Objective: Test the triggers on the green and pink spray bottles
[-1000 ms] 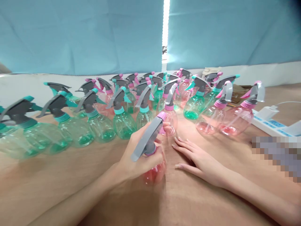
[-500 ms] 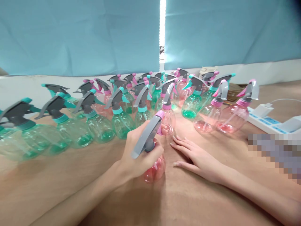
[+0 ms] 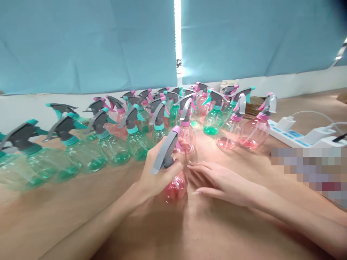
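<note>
My left hand (image 3: 155,169) is wrapped round the neck of a pink spray bottle (image 3: 175,187) with a grey and pink trigger head, tilted slightly over the table. Just to its right, my right hand (image 3: 219,178) is open, fingers stretched toward the bottle and apart from it. Right behind the held bottle stands another pink spray bottle (image 3: 187,135), partly covered by my left hand. Green spray bottles (image 3: 139,144) line up to the left, and two pink ones (image 3: 230,135) stand to the right.
More green and pink spray bottles crowd toward the wall at the back. A white power strip (image 3: 287,133) with plugged-in chargers and cables lies on the right of the wooden table (image 3: 217,231). Beside it is a blurred-out patch. Blue curtains (image 3: 94,43) hang behind.
My right hand has lifted off the table a little, its fingers turning toward the held bottle. My left hand still grips that bottle. The view has swung slightly right.
</note>
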Demonstrator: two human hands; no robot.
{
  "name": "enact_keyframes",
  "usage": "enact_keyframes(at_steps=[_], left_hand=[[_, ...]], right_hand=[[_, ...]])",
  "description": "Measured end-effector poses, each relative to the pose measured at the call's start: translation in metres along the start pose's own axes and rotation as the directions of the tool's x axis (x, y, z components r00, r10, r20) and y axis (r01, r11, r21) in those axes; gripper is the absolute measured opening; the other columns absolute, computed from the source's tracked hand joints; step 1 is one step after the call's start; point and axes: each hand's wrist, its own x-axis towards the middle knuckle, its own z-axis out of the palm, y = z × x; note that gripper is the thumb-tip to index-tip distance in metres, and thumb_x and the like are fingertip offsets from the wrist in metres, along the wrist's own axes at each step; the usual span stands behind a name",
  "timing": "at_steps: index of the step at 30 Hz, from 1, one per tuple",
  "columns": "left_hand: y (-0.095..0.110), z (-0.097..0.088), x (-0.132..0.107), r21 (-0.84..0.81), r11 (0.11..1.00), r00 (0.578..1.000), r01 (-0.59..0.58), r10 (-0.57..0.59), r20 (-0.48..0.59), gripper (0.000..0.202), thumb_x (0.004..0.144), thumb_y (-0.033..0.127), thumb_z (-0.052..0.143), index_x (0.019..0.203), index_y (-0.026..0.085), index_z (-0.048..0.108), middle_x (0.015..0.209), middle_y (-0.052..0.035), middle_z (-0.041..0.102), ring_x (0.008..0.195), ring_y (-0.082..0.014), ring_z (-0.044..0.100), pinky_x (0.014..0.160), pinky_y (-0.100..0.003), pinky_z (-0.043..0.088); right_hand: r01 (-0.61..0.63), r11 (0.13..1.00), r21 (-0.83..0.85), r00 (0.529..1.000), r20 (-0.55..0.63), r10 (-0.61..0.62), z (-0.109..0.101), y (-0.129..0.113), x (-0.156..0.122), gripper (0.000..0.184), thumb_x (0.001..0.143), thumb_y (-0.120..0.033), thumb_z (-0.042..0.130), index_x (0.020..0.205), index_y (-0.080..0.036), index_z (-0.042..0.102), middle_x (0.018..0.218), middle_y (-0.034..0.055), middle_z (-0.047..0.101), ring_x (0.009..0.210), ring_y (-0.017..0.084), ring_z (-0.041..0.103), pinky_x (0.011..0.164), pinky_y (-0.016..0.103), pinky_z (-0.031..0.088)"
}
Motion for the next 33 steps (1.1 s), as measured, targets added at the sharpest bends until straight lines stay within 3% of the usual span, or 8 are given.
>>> enact_keyframes(at_steps=[5, 10, 14, 19, 22, 24, 26, 33], left_hand=[[-0.003, 0.017, 0.003, -0.035, 0.999, 1.0, 0.02, -0.021, -0.02, 0.033, 0.078, 0.018, 0.06, 0.112, 0.021, 0.057, 0.085, -0.0023, 0.069, 0.069, -0.0171, 0.065, 0.065, -0.031, 0.055], [0.007, 0.042, 0.012, -0.007, 0.999, 0.998, -0.045, 0.045, -0.035, 0.038, 0.081, 0.019, 0.064, 0.118, 0.022, 0.054, 0.107, -0.0061, 0.067, 0.08, -0.0165, 0.065, 0.076, -0.033, 0.056], [0.01, 0.063, 0.022, -0.029, 0.997, 0.997, -0.076, 0.077, 0.031, 0.05, 0.081, 0.029, 0.07, 0.126, 0.022, 0.048, 0.117, -0.0088, 0.062, 0.094, -0.0203, 0.064, 0.084, -0.038, 0.055], [0.017, 0.077, 0.038, 0.007, 0.999, 0.989, -0.043, 0.042, 0.14, 0.057, 0.079, 0.04, 0.074, 0.124, 0.023, 0.045, 0.119, -0.0099, 0.056, 0.1, -0.0251, 0.061, 0.082, -0.041, 0.054], [0.016, 0.079, 0.046, 0.036, 0.999, 0.982, -0.02, 0.013, 0.186, 0.071, 0.072, 0.042, 0.079, 0.128, 0.023, 0.041, 0.122, -0.0102, 0.054, 0.103, -0.0273, 0.061, 0.087, -0.044, 0.052], [0.009, 0.077, 0.046, 0.04, 0.999, 0.979, -0.036, 0.027, 0.204, 0.078, 0.073, 0.042, 0.079, 0.135, 0.026, 0.034, 0.132, -0.0109, 0.05, 0.119, -0.03, 0.054, 0.098, -0.047, 0.047], [-0.001, 0.073, 0.04, 0.08, 0.996, 0.984, -0.039, 0.025, 0.174, 0.074, 0.078, 0.039, 0.075, 0.138, 0.028, 0.032, 0.139, -0.0102, 0.046, 0.131, -0.0295, 0.045, 0.106, -0.048, 0.041], [-0.024, 0.049, 0.002, 0.204, 0.978, 0.977, 0.047, -0.088, 0.196, 0.045, 0.088, 0.036, 0.061, 0.129, 0.026, 0.043, 0.139, -0.0093, 0.05, 0.125, -0.0285, 0.052, 0.104, -0.051, 0.043]], right_hand=[[-0.025, 0.998, 0.056, 0.999, -0.035, 0.027, -0.011, -0.019, -0.003, 0.07, 0.087, -0.056, 0.059, 0.143, -0.02, 0.039, 0.131, 0.0137, 0.06, 0.117, 0.031, 0.059, 0.096, 0.047, 0.049], [0.0, 0.994, 0.111, 0.987, -0.162, 0.018, -0.017, -0.031, -0.01, 0.072, 0.083, -0.054, 0.065, 0.142, -0.023, 0.039, 0.135, 0.0096, 0.058, 0.116, 0.03, 0.06, 0.092, 0.041, 0.052], [-0.091, 0.989, 0.119, 0.953, -0.278, 0.121, -0.016, -0.031, -0.013, 0.071, 0.078, -0.059, 0.067, 0.137, -0.026, 0.045, 0.127, 0.0084, 0.062, 0.111, 0.032, 0.061, 0.092, 0.045, 0.052], [-0.097, 0.99, 0.099, 0.894, -0.428, 0.13, -0.022, -0.027, -0.016, 0.055, 0.082, -0.048, 0.067, 0.13, -0.028, 0.048, 0.12, 0.0066, 0.062, 0.109, 0.029, 0.06, 0.09, 0.044, 0.052], [-0.117, 0.988, 0.106, 0.867, -0.475, 0.153, -0.028, -0.014, -0.017, 0.044, 0.08, -0.038, 0.07, 0.118, -0.026, 0.052, 0.106, 0.0053, 0.062, 0.092, 0.026, 0.063, 0.075, 0.04, 0.055], [-0.181, 0.98, 0.085, 0.829, -0.522, 0.199, -0.031, 0.0, -0.015, 0.04, 0.077, -0.036, 0.072, 0.109, -0.024, 0.053, 0.097, 0.0051, 0.06, 0.087, 0.026, 0.061, 0.071, 0.041, 0.054], [-0.25, 0.968, 0.032, 0.805, -0.548, 0.227, -0.034, 0.015, -0.012, 0.042, 0.075, -0.038, 0.073, 0.109, -0.022, 0.052, 0.098, 0.0071, 0.058, 0.092, 0.029, 0.059, 0.072, 0.043, 0.052], [-0.322, 0.947, -0.012, 0.762, -0.597, 0.251, -0.041, 0.044, 0.013, 0.052, 0.072, -0.038, 0.076, 0.114, -0.02, 0.05, 0.105, 0.0113, 0.056, 0.101, 0.033, 0.056, 0.083, 0.049, 0.049]])
